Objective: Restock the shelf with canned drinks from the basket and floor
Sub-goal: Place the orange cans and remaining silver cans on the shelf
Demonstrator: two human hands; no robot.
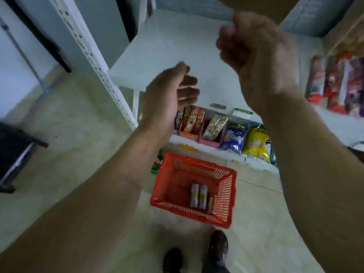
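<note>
A red plastic basket (226, 186) stands on the floor below me, with three slim cans (200, 196) lying side by side in its bottom. A bare white shelf board (157, 54) stretches out in front at chest height. My left hand (169, 93) hovers over its front edge, fingers curled loosely apart, with nothing in it. My right hand (254, 50) is raised higher over the same shelf, blurred, its fingers curled in; no can shows in it. Both hands are well above the basket.
Snack packets (236, 134) and small display boxes (197, 123) fill the lower shelf behind the basket. Red and purple packs (338, 83) stand on the shelf at right. A perforated white upright (94, 56) runs at left. My shoes (216, 251) are just before the basket.
</note>
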